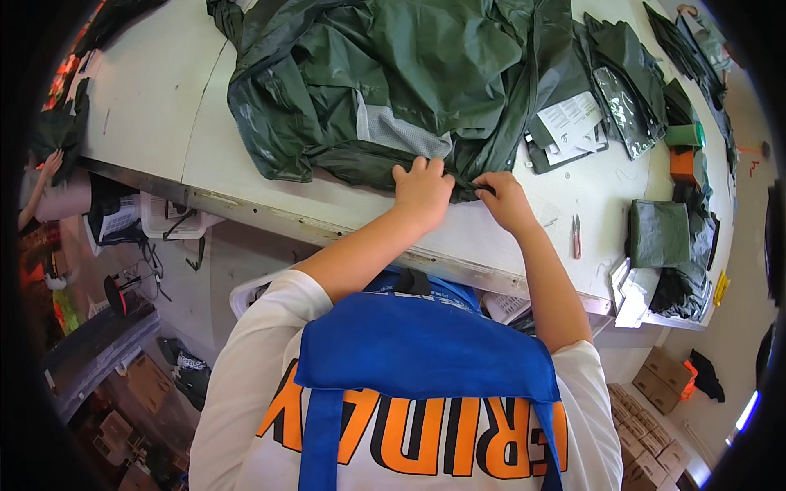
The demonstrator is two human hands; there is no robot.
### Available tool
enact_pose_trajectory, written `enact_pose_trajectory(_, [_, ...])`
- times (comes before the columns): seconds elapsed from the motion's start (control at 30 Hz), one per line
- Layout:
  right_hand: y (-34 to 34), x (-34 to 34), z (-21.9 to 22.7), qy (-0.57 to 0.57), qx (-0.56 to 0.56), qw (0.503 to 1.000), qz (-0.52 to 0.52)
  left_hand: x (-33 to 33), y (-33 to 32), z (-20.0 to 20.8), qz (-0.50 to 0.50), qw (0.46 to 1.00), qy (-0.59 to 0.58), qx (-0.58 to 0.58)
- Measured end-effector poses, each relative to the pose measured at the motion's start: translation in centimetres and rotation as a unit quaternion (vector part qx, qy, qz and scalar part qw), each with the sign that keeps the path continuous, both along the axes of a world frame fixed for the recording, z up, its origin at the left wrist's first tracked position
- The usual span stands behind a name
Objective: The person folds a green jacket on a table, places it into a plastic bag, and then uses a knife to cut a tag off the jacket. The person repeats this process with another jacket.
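Blue apron cloth [426, 344] is worn over a white shirt [254, 360]. Beyond, a dark green garment [409, 65] is spread on the counter [147, 110], its near edge pressed by the left hand [424, 196], fingers slightly spread, and pinched between the right hand's [508, 203] fingers.

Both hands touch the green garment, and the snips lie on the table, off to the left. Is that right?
No: the head view shows the snips on the table, off to the right. The left hand and right hand touch the garment.
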State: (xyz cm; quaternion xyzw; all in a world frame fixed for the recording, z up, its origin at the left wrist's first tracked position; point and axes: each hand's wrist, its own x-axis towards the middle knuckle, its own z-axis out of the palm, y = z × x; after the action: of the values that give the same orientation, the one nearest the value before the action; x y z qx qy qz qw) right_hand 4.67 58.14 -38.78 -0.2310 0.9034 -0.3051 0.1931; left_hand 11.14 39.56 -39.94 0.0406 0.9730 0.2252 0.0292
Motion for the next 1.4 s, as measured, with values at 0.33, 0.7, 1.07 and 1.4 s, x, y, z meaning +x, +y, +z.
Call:
enact_pose_trajectory(0.33, [-1.0, 2.0, 1.2, -0.285, -0.32, 0.889, -0.16, 0.6, -0.9, 1.7, 0.061, 0.963, -0.105, 0.241])
enact_pose_trajectory(0.7, [-2.1, 3.9, 3.3, -0.029, -0.166, 0.984, -0.048, 2.0, -0.8, 1.3, 0.069, 0.969, -0.005, 0.237])
enact_pose_trajectory(1.07, [-1.4, 5.0, 2.7, -0.115, -0.219, 0.963, -0.108, 2.4, -1.0, 2.1, 0.083, 0.959, -0.046, 0.268])
enact_pose_trajectory(1.4, [-1.5, 5.5, 2.1, -0.166, -0.277, 0.939, -0.12, 2.8, -0.6, 1.2, 0.05, 0.963, 0.082, 0.253])
